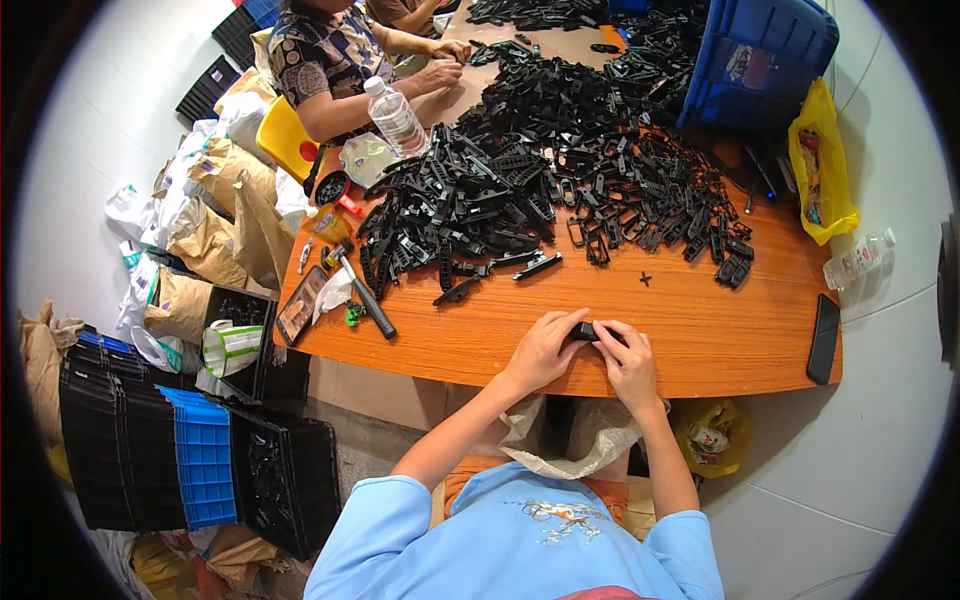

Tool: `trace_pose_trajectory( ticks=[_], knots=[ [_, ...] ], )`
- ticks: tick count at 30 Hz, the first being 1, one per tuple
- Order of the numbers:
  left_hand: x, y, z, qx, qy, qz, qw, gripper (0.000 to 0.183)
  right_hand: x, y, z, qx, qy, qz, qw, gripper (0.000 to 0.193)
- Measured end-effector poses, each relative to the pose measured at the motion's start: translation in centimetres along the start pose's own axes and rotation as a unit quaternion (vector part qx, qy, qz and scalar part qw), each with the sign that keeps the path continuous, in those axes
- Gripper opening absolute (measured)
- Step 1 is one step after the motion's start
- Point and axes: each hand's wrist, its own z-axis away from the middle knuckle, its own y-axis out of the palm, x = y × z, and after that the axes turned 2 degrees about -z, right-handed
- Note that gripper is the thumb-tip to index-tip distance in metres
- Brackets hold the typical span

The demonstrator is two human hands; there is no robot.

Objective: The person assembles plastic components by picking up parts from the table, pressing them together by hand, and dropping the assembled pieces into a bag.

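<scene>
Between my two hands, over the front edge of the wooden table (pixel 470 345), is a small black plastic part (pixel 585 331). My left hand (pixel 541 352) has its fingers closed on the part's left end. The fingers of my right hand (pixel 627 362) pinch it from the other side and cover much of it. Beyond my hands lies a big pile of long black plastic parts (pixel 455 200). To its right spreads a heap of smaller black frame-like pieces (pixel 640 195). One tiny black cross-shaped piece (pixel 645 279) lies alone. An open woven sack (pixel 570 462) rests on my lap.
A hammer (pixel 368 298), a phone (pixel 302 305) and a water bottle (pixel 396 118) are on the left side. At right are a black phone-like slab (pixel 823 338), a clear bottle (pixel 860 258) and a blue bin (pixel 757 60). Black crates (pixel 285 480) stand at lower left. A co-worker (pixel 335 75) sits far left.
</scene>
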Motion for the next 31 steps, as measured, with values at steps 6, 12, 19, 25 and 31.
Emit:
trace_pose_trajectory(
  ticks=[6,12,19,25,31],
  knots=[
    [-0.4,0.4,-1.1,-0.028,-0.022,0.013,0.999,0.030,0.2,0.1,0.4,-0.001,-0.042,0.020,0.999,0.036],
    [0.3,3.0,-4.1,-0.072,-0.092,-0.084,0.990,0.022,-0.1,-0.3,0.6,0.025,-0.045,0.038,0.998,0.036],
    [0.6,2.8,-4.4,-0.068,-0.071,-0.128,0.987,0.019,-0.4,-1.0,-0.2,0.071,-0.050,0.023,0.996,0.043],
    [0.2,2.6,-4.8,-0.004,-0.087,-0.149,0.985,0.028,-0.5,-0.6,-0.2,0.071,-0.051,0.041,0.995,0.042],
    [-0.1,2.6,-4.3,0.049,-0.140,-0.112,0.983,0.037,-0.5,-0.7,0.0,0.085,-0.063,0.063,0.992,0.042]
  ],
)
